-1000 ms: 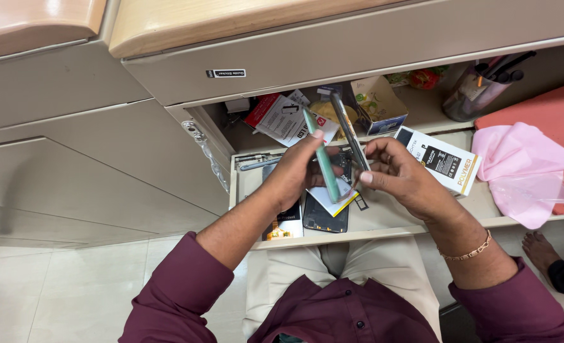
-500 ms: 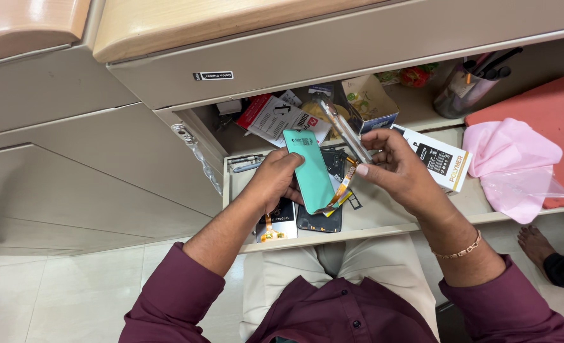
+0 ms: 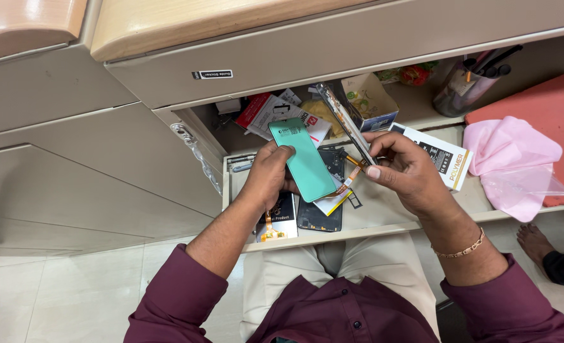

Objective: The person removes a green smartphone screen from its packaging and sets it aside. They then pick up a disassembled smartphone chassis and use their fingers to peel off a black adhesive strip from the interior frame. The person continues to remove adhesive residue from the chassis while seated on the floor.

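Open drawer cluttered, phone parts; left hand grips green panel, right hand phone frame.

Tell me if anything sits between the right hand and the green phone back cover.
Yes. The phone frame, held edge-on in the right hand, stands between it and the green back cover that the left hand holds. An orange ribbon cable joins the two parts.

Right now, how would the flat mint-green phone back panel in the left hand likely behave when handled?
The flat mint-green phone back panel looks thin and probably light, since the left hand pinches it by one edge. Its glossy face suggests it is slippery. An orange ribbon cable seems to tether it to the phone frame in the right hand, so pulling may tear that.
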